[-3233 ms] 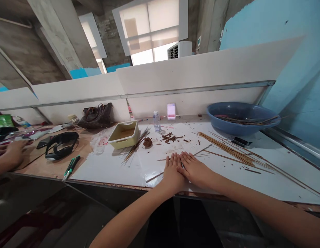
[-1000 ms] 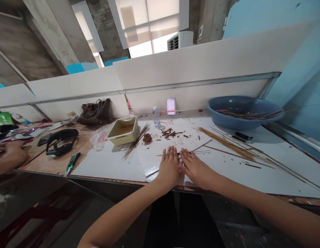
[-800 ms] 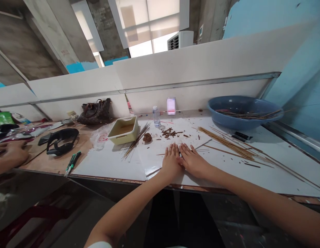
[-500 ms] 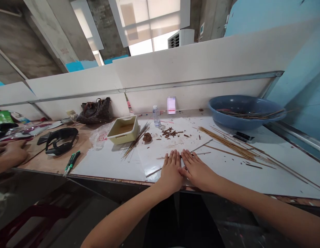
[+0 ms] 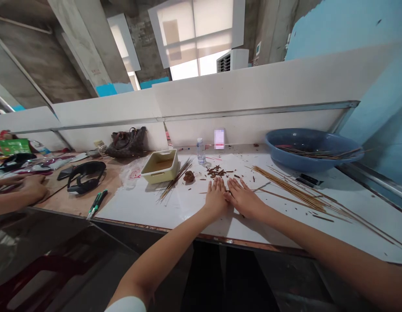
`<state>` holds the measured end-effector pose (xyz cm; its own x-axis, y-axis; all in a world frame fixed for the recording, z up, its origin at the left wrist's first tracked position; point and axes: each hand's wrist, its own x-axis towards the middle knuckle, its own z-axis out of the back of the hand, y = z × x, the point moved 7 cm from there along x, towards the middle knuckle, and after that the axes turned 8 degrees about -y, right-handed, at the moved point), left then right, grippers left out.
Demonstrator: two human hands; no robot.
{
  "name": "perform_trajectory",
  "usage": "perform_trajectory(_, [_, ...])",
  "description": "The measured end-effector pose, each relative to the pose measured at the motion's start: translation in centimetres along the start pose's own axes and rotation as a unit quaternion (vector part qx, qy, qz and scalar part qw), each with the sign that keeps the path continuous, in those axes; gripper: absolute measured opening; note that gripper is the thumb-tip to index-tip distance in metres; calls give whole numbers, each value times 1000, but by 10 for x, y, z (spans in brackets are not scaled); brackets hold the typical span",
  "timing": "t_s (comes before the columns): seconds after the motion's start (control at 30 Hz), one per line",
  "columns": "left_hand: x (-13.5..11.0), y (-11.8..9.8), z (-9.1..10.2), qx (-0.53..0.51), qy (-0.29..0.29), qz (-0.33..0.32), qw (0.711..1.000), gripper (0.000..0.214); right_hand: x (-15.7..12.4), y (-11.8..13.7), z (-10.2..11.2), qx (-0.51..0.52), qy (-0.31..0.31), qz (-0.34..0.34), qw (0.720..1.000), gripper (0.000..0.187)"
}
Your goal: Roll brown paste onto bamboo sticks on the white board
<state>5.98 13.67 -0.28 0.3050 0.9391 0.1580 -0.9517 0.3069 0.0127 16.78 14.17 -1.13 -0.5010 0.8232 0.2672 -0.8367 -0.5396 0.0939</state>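
My left hand (image 5: 216,197) and my right hand (image 5: 242,198) lie flat side by side on the white work surface (image 5: 188,203), fingers stretched out, pressing on a thin stick (image 5: 204,193) that pokes out to the left under my palms. Neither hand grips anything. Just beyond my fingertips lie brown crumbs (image 5: 217,172) and a brown lump (image 5: 188,176). A fan of long bamboo sticks (image 5: 292,190) spreads to the right of my right hand.
A yellow tray (image 5: 160,166) with a stick bundle (image 5: 175,180) stands at left centre, a small bottle (image 5: 200,151) behind. A blue basin (image 5: 311,149) holds sticks at back right. Another person's hand (image 5: 28,188), a black headset (image 5: 85,175) and a green cutter (image 5: 97,203) lie left.
My flat hands have slid forward and back over the stick, and now reach further onto the surface, close to the brown crumbs. The camera has tilted slightly.
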Motion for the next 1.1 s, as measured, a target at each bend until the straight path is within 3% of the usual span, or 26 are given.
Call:
perform_trajectory(0.13, [-15, -12, -6, -25, 19, -44, 999, 77, -14, 5, -7, 34, 9, 2, 999, 82])
perform_trajectory(0.5, [-18, -13, -21, -30, -22, -53, 998, 76, -18, 6, -13, 63, 23, -22, 997, 104])
perform_trajectory(1.1, [-32, -12, -21, 10, -60, -61, 996, 74, -28, 19, -5, 74, 21, -30, 997, 99])
